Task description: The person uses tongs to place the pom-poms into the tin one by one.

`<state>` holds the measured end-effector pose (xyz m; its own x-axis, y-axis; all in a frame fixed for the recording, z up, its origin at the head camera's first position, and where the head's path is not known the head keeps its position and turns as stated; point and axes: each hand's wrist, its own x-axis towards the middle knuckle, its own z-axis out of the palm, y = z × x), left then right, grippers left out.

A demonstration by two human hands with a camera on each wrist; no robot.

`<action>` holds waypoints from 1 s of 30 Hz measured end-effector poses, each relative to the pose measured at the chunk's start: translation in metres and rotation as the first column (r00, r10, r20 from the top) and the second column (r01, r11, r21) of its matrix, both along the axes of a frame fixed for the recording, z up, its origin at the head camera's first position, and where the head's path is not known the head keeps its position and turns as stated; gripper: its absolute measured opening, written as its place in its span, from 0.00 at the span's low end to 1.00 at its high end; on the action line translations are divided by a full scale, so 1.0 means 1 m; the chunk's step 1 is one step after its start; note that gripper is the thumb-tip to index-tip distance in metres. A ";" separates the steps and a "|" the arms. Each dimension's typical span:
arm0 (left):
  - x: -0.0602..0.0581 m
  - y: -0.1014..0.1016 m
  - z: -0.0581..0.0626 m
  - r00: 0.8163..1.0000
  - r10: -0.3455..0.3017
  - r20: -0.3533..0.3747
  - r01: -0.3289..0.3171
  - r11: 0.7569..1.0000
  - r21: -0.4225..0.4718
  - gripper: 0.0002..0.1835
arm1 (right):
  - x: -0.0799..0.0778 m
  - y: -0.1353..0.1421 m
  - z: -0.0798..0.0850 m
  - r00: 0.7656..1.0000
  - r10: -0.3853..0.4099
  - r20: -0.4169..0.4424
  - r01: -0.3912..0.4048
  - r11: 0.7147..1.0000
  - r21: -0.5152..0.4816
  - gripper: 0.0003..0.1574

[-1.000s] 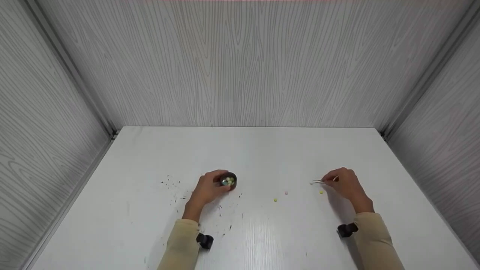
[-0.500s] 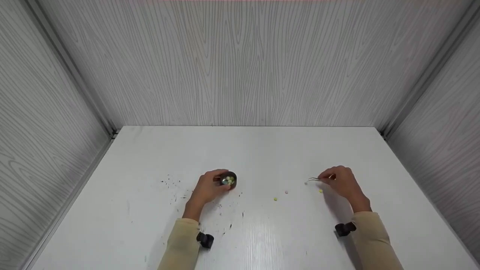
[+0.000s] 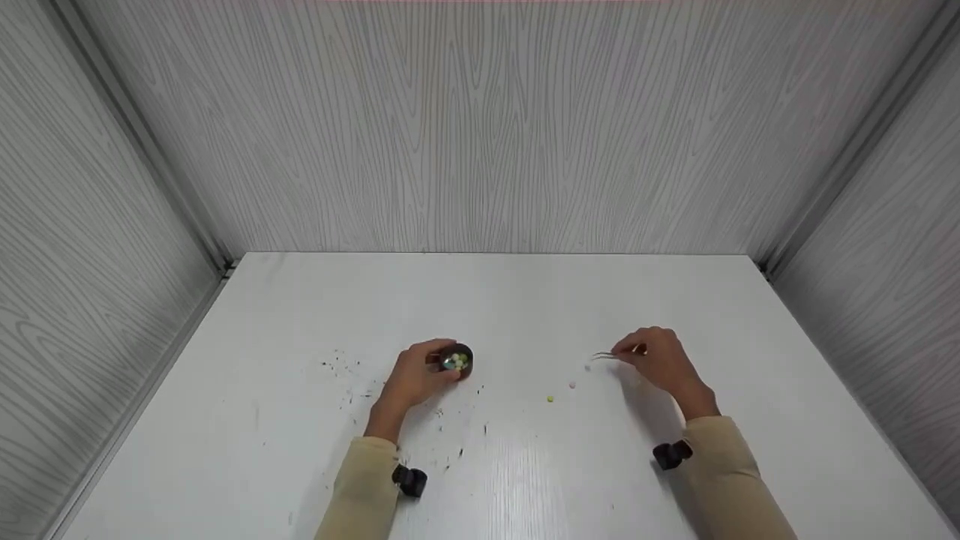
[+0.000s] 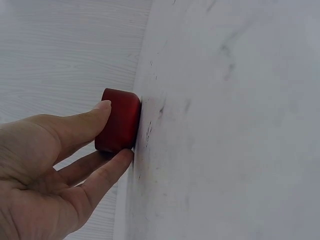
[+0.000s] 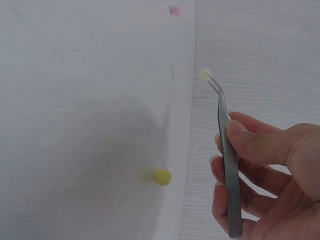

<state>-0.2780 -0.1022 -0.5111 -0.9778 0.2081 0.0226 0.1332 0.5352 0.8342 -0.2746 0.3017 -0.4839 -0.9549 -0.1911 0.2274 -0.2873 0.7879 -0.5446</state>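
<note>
My left hand (image 3: 411, 379) holds a small dark red cup (image 4: 119, 122) by its side, thumb on one side and fingers on the other, low over the white table. Several pale green and yellowish balls (image 3: 459, 362) lie inside the cup. Over on the right, my right hand (image 3: 661, 364) pinches metal tweezers (image 5: 230, 175) with bent tips. A pale whitish ball (image 5: 205, 74) sits at the tweezer tips, raised above the tabletop. In the right wrist view a yellow ball (image 5: 162, 177) and a pink ball (image 5: 175, 10) lie on the table.
Between the hands, the white table (image 3: 510, 307) carries a yellow ball and a pink ball. Dark specks and marks (image 3: 461, 453) are scattered around the left forearm. Grey wood-grain panels (image 3: 480, 127) wall in the back and both sides.
My right hand has moved left with the tweezers and the pale ball, toward the cup. The yellow ball beside that hand is now hidden in the head view. My left hand stays put.
</note>
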 end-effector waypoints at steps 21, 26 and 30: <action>-0.001 0.001 0.001 1.000 0.022 0.018 -0.022 1.000 0.015 0.29 | -0.016 -0.069 0.014 0.993 0.120 -0.014 -0.120 0.993 -0.002 0.08; 0.000 0.001 0.002 1.000 0.013 0.011 -0.014 1.000 0.008 0.29 | -0.019 -0.084 0.016 0.988 0.152 -0.017 -0.152 0.988 -0.004 0.08; 0.000 0.000 0.001 1.000 -0.006 -0.001 0.006 1.000 0.007 0.28 | -0.021 -0.095 0.017 0.986 0.169 0.001 -0.169 0.986 -0.011 0.08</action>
<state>-0.2782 -0.1027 -0.5097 -0.9764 0.2143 0.0255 0.1378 0.5284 0.8377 -0.2954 0.2063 -0.4671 -0.9096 -0.3470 0.2288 -0.4147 0.7225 -0.5532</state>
